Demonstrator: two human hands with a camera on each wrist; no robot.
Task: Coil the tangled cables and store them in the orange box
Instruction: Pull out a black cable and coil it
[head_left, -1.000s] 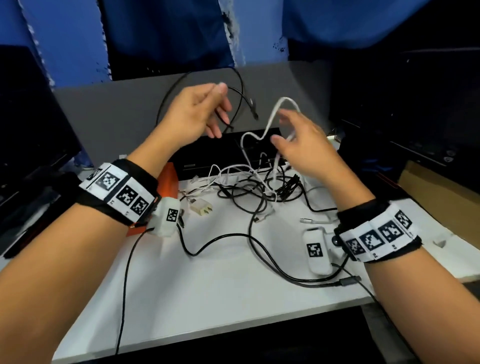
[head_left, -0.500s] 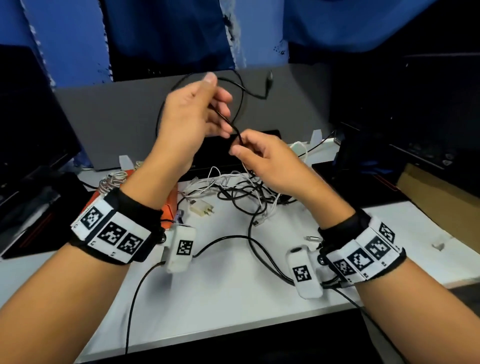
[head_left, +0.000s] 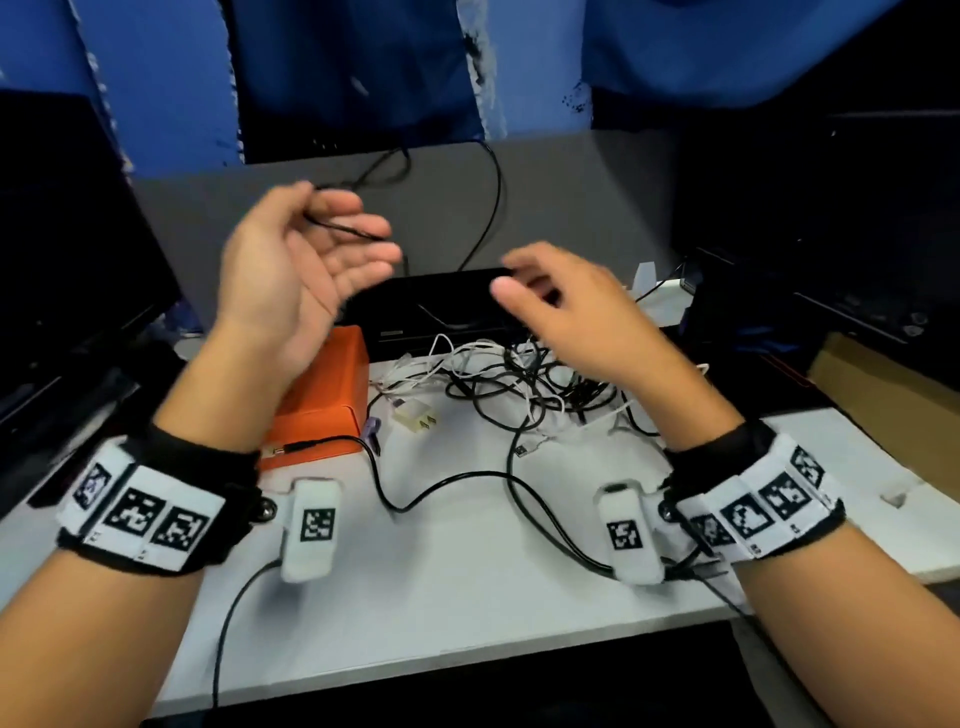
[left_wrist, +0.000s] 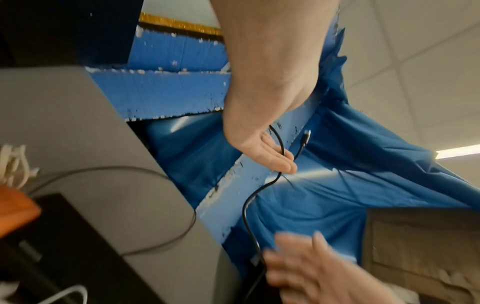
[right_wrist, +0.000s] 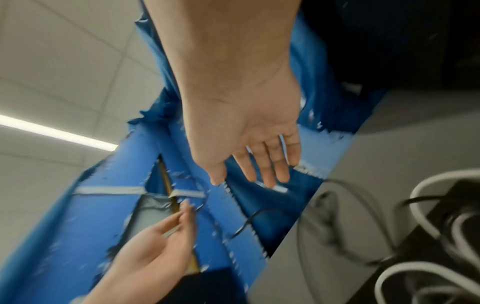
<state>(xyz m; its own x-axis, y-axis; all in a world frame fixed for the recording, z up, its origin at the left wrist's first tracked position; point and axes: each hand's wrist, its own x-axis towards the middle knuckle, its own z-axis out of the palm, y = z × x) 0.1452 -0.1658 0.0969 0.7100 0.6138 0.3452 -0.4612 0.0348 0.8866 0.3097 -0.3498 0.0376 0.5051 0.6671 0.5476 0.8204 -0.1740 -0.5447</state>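
Observation:
A tangle of black and white cables (head_left: 519, 379) lies on the white table (head_left: 467, 597), just right of the orange box (head_left: 322, 395). My left hand (head_left: 343, 223) is raised above the box, palm up and fingers straight. A thin black cable (head_left: 343, 228) is draped across those fingers. In the left wrist view this cable (left_wrist: 245, 214) hangs down from the fingers, and its plug end (left_wrist: 306, 136) sticks up free. My right hand (head_left: 524, 275) hovers blurred over the tangle, fingers spread and holding nothing. The right wrist view shows its fingers (right_wrist: 270, 164) straight.
A black device (head_left: 441, 306) stands behind the tangle, against a grey panel (head_left: 571, 197). A white charger plug (head_left: 415, 418) lies near the box. A long black cable (head_left: 447, 480) snakes across the table's middle. A cardboard box (head_left: 883, 374) is at the right.
My left hand has gone from pinching the black cable to flat and palm up. My right hand has let go of the cable, moved right and spread its fingers.

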